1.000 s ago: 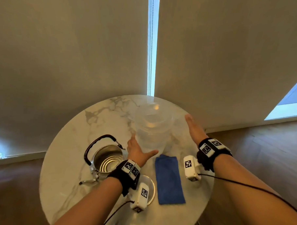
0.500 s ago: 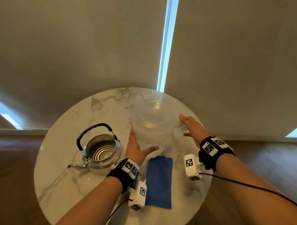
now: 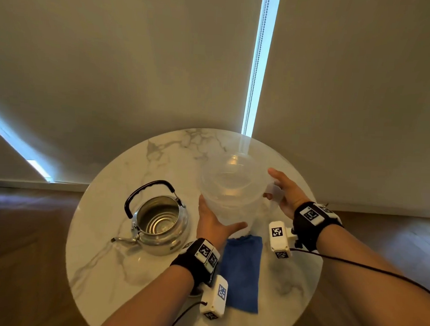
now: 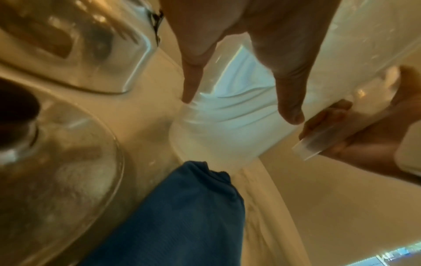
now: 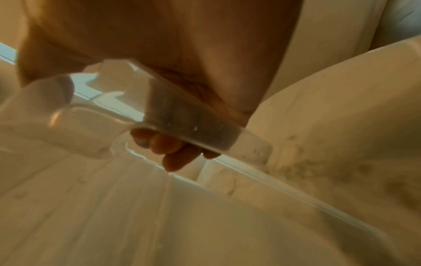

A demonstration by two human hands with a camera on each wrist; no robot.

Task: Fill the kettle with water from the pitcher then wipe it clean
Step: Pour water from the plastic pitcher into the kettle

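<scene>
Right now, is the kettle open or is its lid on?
Open. The kettle shows its bare ribbed inside from above, and a glass lid lies on the table beside it.

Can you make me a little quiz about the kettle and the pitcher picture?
1. True or false: the kettle has its lid on.
2. Which hand holds the pitcher by its handle?
3. The cloth is: A red, B blue, C green.

Key:
1. False; it stands open.
2. The right hand; the left hand steadies the pitcher's side.
3. B
</scene>
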